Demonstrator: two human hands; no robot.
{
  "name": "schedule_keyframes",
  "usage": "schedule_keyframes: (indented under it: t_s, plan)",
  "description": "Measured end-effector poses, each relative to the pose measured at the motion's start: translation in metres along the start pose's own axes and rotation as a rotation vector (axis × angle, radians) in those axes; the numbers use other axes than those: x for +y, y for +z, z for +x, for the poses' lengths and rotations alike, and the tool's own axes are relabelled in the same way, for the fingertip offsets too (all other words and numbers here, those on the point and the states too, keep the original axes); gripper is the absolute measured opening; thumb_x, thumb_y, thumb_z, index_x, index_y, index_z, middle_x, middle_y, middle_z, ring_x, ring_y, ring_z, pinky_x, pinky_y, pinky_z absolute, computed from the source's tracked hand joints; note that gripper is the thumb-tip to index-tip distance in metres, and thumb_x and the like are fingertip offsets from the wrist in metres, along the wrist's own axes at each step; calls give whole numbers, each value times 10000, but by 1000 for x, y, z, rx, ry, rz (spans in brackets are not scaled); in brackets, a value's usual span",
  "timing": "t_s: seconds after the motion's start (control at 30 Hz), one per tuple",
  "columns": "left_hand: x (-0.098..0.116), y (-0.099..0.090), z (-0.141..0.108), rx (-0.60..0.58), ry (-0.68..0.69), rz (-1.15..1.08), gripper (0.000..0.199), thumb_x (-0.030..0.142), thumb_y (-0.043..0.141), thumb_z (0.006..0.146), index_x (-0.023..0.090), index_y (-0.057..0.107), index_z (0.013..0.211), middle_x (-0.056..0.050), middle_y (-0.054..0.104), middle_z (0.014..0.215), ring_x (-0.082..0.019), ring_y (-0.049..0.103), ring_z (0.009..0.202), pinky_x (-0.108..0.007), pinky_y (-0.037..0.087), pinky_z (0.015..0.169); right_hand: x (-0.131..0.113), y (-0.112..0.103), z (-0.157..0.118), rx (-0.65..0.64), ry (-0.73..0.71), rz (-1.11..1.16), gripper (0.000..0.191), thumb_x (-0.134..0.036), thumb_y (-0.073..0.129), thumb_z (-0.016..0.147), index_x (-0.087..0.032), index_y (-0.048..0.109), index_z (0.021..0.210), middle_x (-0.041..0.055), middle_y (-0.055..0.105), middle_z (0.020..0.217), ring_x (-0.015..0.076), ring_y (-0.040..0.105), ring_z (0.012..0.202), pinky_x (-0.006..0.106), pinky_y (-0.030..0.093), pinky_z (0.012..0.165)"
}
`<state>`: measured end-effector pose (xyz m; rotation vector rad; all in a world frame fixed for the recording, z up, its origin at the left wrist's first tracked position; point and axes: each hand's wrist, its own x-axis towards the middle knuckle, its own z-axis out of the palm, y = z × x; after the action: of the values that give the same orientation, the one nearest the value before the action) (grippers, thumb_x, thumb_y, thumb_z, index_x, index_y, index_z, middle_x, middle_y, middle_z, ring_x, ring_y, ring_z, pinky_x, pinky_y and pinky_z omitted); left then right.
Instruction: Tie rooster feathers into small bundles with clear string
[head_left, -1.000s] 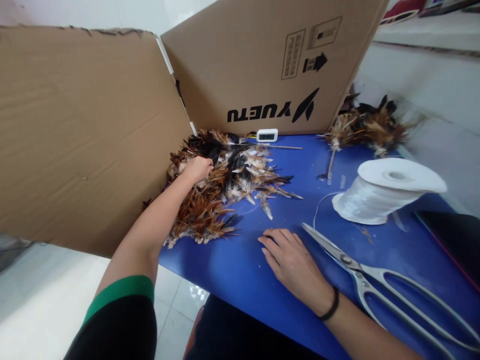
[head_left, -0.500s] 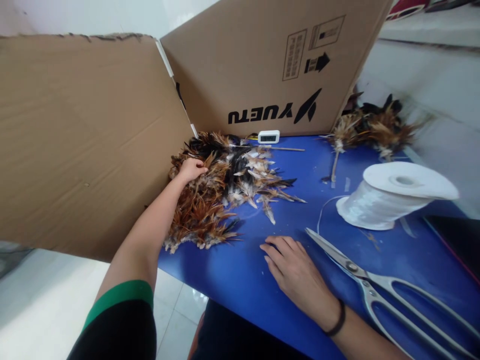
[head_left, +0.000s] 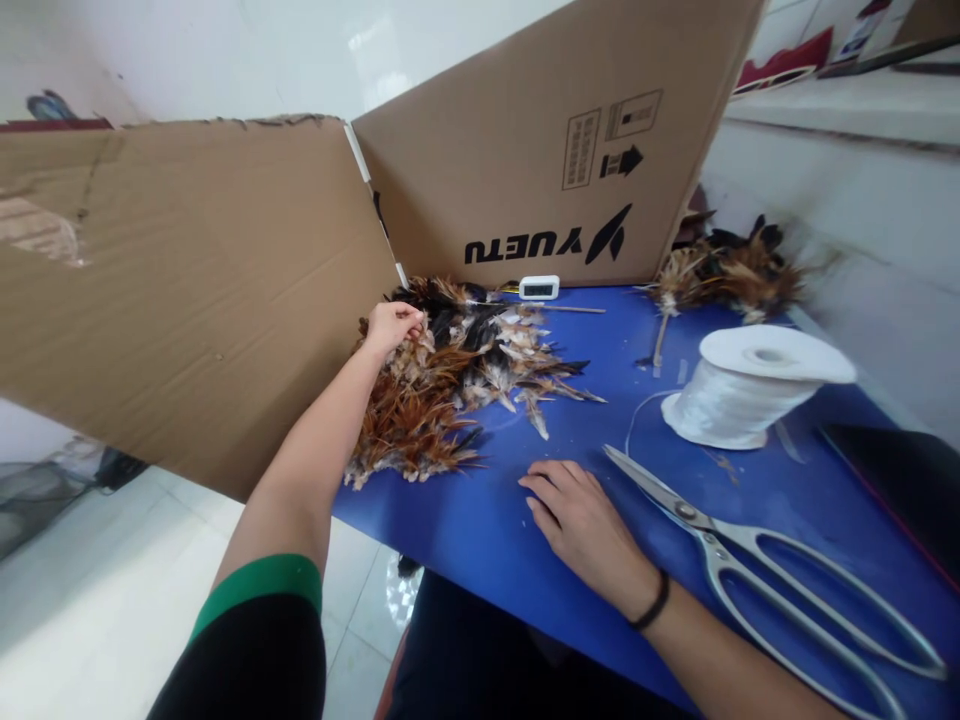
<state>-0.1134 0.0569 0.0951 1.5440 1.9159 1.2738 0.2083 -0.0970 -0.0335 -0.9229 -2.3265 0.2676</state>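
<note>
My left hand (head_left: 396, 328) is over the back left of a pile of brown, black and white feathers (head_left: 424, 405), its thumb and fingertips pinched on a pale feather tuft (head_left: 421, 335). On the blue table (head_left: 465, 530), my right hand (head_left: 574, 515) lies palm down with its fingers a little apart and nothing in it. Large metal scissors (head_left: 694, 515) rest just right of that hand. Behind them stands a spool of white ribbon or cord (head_left: 750, 390).
Cardboard panels (head_left: 262, 270) stand to the left and behind the feathers. A small white digital display (head_left: 539, 288) sits at the back. More bundled feathers (head_left: 739, 270) lie back right. A dark flat object (head_left: 900, 480) is at the right edge.
My left hand has lifted slightly from the feathers, with a pale tuft now at its fingertips. The camera view has shifted a little. My right hand rests in the same place.
</note>
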Motion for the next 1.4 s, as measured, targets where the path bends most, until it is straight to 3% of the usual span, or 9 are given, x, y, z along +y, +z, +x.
schedule_keyframes:
  t_s: [0.23,0.43,0.7,0.77,0.87,0.97,1.2,1.33,1.4]
  plan:
    - [10,1,-7,-93,8,-53,183,110,597,798,126,586,980,-26,662,706,-101,632,554,-244,520,597,2,1,1,-9,3,19,189,-137,504,876,-173,655,984,83,636,1022,231,550,952,386,451,811]
    - [-1,-9,-1,37,90,265,146,122,517,815,136,635,898,-19,640,663,-110,616,581,-246,517,630,2,0,2,-4,-5,32,182,-129,521,861,-184,658,968,81,637,1005,228,563,935,390,462,808]
    - [-24,13,5,-299,505,849,529,103,593,705,172,602,1229,-107,594,1196,-184,611,1002,-295,455,940,5,0,3,-4,-5,72,185,-128,513,864,-184,656,967,83,637,996,224,565,916,402,476,810]
    - [-29,24,6,-351,496,913,562,60,561,697,214,603,1236,-88,558,1278,-174,596,1056,-268,437,956,6,-1,3,-2,-10,76,181,-125,515,862,-181,654,964,84,637,990,221,566,913,400,483,808]
    - [-33,36,12,-385,389,986,459,21,559,652,226,717,1031,-75,679,1061,-191,640,944,-266,469,866,7,-1,4,-3,-18,82,183,-118,520,858,-180,651,969,83,636,984,219,565,916,400,490,814]
    - [-28,35,23,-317,352,980,302,45,556,672,184,751,856,-101,716,841,-217,654,841,-289,480,790,7,-2,5,-7,-17,93,183,-106,523,854,-178,648,967,81,635,984,217,565,918,397,494,819]
    - [15,24,21,-128,460,651,205,183,544,781,153,735,849,-49,723,786,-155,628,734,-241,455,730,7,-3,6,11,-28,103,178,-89,523,847,-173,643,948,84,634,967,220,566,902,401,504,799]
    - [32,39,-10,-239,504,432,187,217,587,772,142,722,877,-30,716,778,-136,625,711,-230,451,704,7,-3,6,28,-29,113,185,-85,528,839,-174,644,953,86,636,967,217,566,900,400,508,798]
    - [33,46,-24,-423,522,403,236,219,641,731,147,709,945,-34,723,851,-143,637,774,-234,459,736,8,-3,6,34,-25,131,185,-85,532,836,-177,646,950,83,638,964,211,566,897,396,508,803]
